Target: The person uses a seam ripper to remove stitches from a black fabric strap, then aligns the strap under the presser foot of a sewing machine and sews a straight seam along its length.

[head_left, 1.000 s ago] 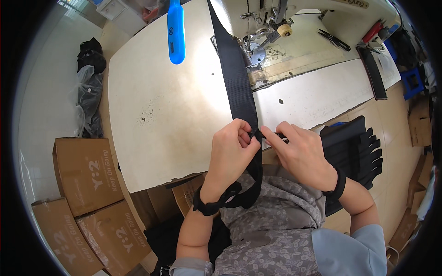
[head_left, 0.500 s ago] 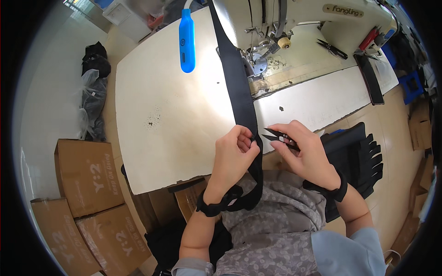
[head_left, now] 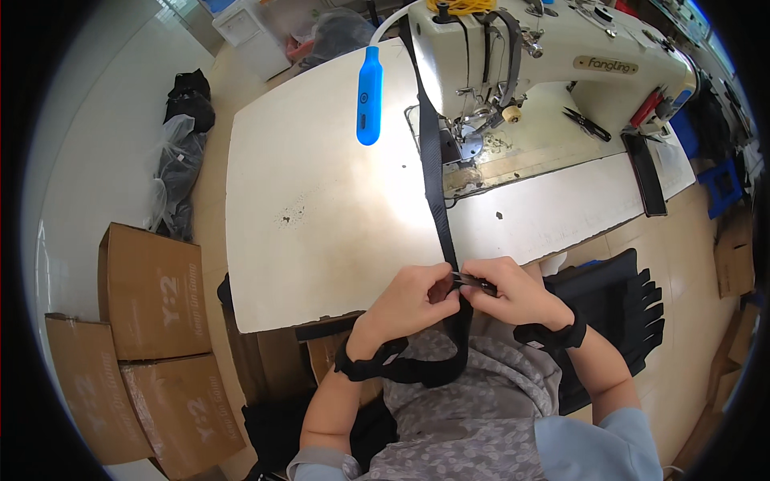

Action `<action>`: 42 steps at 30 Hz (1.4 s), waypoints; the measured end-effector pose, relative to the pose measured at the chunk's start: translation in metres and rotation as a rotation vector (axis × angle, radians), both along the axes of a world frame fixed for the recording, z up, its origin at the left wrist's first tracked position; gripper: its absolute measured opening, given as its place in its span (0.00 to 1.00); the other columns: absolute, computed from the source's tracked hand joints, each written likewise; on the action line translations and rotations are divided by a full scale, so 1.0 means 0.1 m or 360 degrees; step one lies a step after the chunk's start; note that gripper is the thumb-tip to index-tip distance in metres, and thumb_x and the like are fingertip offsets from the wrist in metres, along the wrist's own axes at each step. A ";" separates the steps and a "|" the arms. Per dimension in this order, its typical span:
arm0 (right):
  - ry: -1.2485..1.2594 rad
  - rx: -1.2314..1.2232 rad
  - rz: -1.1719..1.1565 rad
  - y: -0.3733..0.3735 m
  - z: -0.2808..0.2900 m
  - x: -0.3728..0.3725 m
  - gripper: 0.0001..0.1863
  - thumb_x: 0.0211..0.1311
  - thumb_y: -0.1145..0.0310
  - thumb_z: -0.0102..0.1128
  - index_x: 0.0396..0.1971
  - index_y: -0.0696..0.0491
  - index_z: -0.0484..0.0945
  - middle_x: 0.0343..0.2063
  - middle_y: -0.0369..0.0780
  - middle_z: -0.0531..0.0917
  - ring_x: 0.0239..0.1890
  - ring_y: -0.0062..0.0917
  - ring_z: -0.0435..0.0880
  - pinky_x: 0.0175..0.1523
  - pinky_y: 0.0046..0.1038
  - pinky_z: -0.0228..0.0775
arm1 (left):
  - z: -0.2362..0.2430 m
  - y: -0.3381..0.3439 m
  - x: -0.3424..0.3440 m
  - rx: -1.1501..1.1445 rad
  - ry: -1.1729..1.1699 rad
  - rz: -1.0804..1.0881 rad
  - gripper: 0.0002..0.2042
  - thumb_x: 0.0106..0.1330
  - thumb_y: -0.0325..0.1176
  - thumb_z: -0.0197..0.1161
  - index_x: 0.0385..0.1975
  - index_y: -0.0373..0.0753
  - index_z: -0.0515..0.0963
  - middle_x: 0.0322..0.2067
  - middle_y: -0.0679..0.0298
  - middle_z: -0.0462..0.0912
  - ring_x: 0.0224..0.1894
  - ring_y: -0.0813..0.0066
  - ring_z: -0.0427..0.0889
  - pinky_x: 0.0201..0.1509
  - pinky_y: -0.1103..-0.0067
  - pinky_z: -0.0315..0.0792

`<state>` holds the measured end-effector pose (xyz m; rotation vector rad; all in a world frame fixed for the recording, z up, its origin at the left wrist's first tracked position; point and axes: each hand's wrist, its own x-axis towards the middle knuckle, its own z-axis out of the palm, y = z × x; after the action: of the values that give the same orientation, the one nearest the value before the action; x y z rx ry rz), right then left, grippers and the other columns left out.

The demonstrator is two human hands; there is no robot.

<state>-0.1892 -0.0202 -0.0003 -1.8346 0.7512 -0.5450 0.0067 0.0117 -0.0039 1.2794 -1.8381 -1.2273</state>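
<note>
A long black strap [head_left: 433, 184] runs down the worktable [head_left: 297, 176] beside a sewing machine [head_left: 553, 64] and drapes in a loop over my lap. My left hand [head_left: 409, 301] pinches it at the table's front edge, fingertips curled in. My right hand [head_left: 509, 293] is closed around small black thread snips [head_left: 480, 282], whose blades meet the strap right by my left fingertips; the exact cut point is hidden. A second pair of snips [head_left: 585, 122] lies on the machine bed.
A blue handheld-shaped device [head_left: 368, 96] on a white cord is above the table's left half. Cardboard boxes [head_left: 152, 297] and black bags [head_left: 184, 152] line the left. Black fabric pieces [head_left: 601, 321] lie at lower right, near a blue stool [head_left: 718, 188].
My view has shifted, showing more machine, with both hands lower in it. The snips' open blades, apart from the strap half a second ago, are now against it. The strap looks narrower, more twisted.
</note>
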 end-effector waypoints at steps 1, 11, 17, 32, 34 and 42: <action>-0.0024 0.0038 -0.0009 0.01 0.02 0.01 0.07 0.53 0.73 0.56 0.27 0.61 0.71 0.16 0.45 0.71 0.17 0.33 0.70 0.25 0.30 0.62 | -0.02 -0.01 0.03 0.0000 0.0014 -0.0110 0.08 0.54 0.28 0.61 0.22 0.31 0.70 0.14 0.57 0.69 0.16 0.70 0.70 0.22 0.75 0.64; 0.0009 0.0089 -0.0022 0.06 -0.10 -0.12 0.06 0.50 0.74 0.55 0.24 0.61 0.70 0.13 0.40 0.65 0.17 0.22 0.62 0.24 0.24 0.58 | 0.02 0.08 0.35 -0.0094 -0.0120 -0.0259 0.09 0.56 0.29 0.59 0.17 0.33 0.71 0.12 0.56 0.68 0.15 0.62 0.68 0.21 0.72 0.63; -0.0047 0.0272 -0.0130 0.10 -0.18 0.01 0.08 0.54 0.73 0.55 0.23 0.61 0.69 0.12 0.38 0.64 0.17 0.18 0.60 0.23 0.24 0.58 | -0.03 0.09 0.06 -0.0355 -0.0168 0.0093 0.06 0.54 0.25 0.60 0.28 0.34 0.70 0.13 0.62 0.70 0.15 0.71 0.69 0.21 0.75 0.64; 0.0605 -0.0967 -0.0662 0.30 -0.01 -0.18 0.15 0.61 0.66 0.59 0.46 0.53 0.76 0.27 0.38 0.71 0.24 0.29 0.77 0.27 0.29 0.67 | -0.12 -0.08 -0.22 0.0016 -0.0119 0.0312 0.09 0.52 0.23 0.60 0.31 0.30 0.71 0.15 0.65 0.71 0.18 0.85 0.69 0.23 0.84 0.64; 0.0661 -0.1055 -0.0604 0.33 0.01 -0.15 0.14 0.61 0.65 0.59 0.46 0.52 0.76 0.27 0.38 0.71 0.23 0.28 0.77 0.25 0.28 0.66 | -0.13 -0.07 -0.23 0.0009 -0.0108 0.0325 0.09 0.52 0.23 0.60 0.32 0.30 0.71 0.16 0.65 0.72 0.18 0.86 0.69 0.23 0.85 0.65; 0.0817 -0.1292 -0.0467 0.34 0.02 -0.17 0.21 0.49 0.72 0.61 0.47 0.53 0.77 0.28 0.37 0.71 0.22 0.24 0.76 0.24 0.26 0.66 | -0.14 -0.07 -0.20 0.0096 -0.0051 0.0334 0.08 0.53 0.21 0.60 0.33 0.30 0.71 0.18 0.68 0.74 0.20 0.88 0.69 0.24 0.87 0.65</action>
<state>-0.2059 0.0134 0.0021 -2.6931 1.2827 -0.6266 -0.0131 0.0047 -0.0177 1.4915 -1.6508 -1.1617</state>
